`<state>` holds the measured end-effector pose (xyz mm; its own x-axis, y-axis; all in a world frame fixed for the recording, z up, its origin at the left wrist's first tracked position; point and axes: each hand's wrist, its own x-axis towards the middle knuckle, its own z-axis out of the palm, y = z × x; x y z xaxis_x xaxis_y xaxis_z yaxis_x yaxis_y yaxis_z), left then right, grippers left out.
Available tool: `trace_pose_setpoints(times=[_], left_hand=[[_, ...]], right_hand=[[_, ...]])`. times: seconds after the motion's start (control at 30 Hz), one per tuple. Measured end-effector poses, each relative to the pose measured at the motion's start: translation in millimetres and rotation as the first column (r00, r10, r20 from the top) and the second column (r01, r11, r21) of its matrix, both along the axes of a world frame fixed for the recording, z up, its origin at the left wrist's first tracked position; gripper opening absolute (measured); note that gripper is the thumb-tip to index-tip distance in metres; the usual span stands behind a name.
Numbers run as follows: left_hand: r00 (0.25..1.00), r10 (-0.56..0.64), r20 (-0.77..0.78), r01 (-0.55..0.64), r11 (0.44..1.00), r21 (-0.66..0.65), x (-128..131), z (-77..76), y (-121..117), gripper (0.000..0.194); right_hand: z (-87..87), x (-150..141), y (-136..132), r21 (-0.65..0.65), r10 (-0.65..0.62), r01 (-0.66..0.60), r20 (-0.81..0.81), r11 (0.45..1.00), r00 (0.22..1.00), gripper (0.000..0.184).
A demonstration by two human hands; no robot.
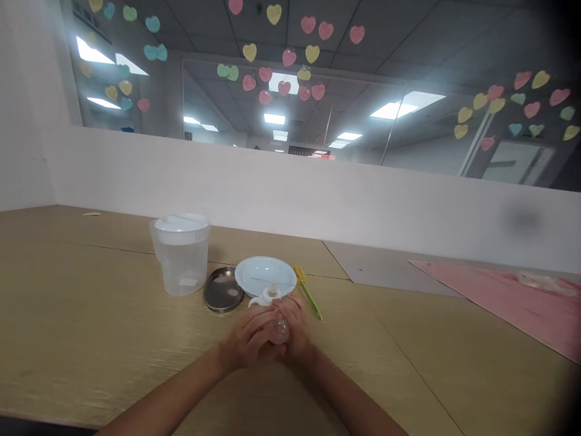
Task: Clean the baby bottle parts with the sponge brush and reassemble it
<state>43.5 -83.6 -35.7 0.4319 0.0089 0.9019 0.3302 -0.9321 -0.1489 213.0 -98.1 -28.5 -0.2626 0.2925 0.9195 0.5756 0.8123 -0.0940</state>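
Note:
Both of my hands close around a clear baby bottle (280, 331) just above the wooden table (136, 363). Its rounded base shows between my fingers, and a white collar and teat (271, 295) stick out on the far side. My left hand (247, 339) wraps the bottle from the near left, and my right hand (295, 327) holds it from the right. Behind my hands lies a white shallow plate (265, 274), nearly touching the bottle's top. A yellow-green bottle brush (308, 297) lies just right of my right hand.
A clear plastic jug (181, 266) with a white lid stands left of a round dark metal lid (222, 289). A pink mat (499, 303) lies on the right of the table. A low white wall (272, 194) runs behind, below a window with paper hearts (284, 88).

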Motion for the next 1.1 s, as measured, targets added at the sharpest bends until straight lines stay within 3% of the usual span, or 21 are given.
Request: trace_pose_setpoints(times=[0.1, 0.2, 0.27, 0.37, 0.57, 0.7, 0.8, 0.93, 1.1], left_hand=[[1.000, 0.000, -0.004, -0.001, 0.988, -0.154, 5, -5.0, 1, 0.048], [0.988, 0.037, 0.147, 0.012, 0.948, -0.319, 5, 0.1, 9, 0.067], [0.979, 0.065, 0.192, 0.039, 0.867, -0.496, 5, 4.8, 13, 0.073], [0.992, -0.003, 0.125, 0.086, 0.744, -0.663, 6, 9.3, 14, 0.063], [0.990, -0.104, 0.097, 0.142, 0.723, -0.676, 11, 6.6, 6, 0.055], [0.988, -0.104, 0.117, 0.156, 0.712, -0.684, 13, 4.2, 4, 0.059], [0.984, -0.095, 0.151, 0.176, 0.650, -0.739, 13, 7.1, 4, 0.069], [0.977, -0.105, 0.185, 0.212, 0.565, -0.797, 13, 11.8, 4, 0.078], [0.979, -0.101, 0.179, 0.205, 0.565, -0.799, 12, 11.0, 5, 0.078]], right_hand=[[5.8, 2, 2, -0.009, -0.060, 0.060, -0.118, 0.998, 0.991, 0.041], [19.4, -1, 0, -0.063, -0.087, 0.073, -0.274, 0.995, 0.958, 0.055], [26.7, -4, -2, -0.166, -0.096, 0.039, -0.351, 0.985, 0.931, 0.054], [30.9, -8, -5, -0.266, -0.082, -0.029, -0.399, 0.964, 0.913, 0.050], [30.0, -10, -1, -0.191, 0.043, -0.167, -0.527, 0.967, 0.849, 0.049], [28.9, -8, -1, -0.316, -0.107, -0.027, -0.400, 0.949, 0.910, 0.050], [27.8, -7, -1, -0.427, -0.204, 0.068, -0.282, 0.902, 0.937, 0.048], [28.2, -7, 1, -0.429, -0.272, 0.150, -0.240, 0.891, 0.932, 0.044], [31.5, -8, 1, -0.456, -0.306, 0.184, -0.210, 0.871, 0.929, 0.041]])
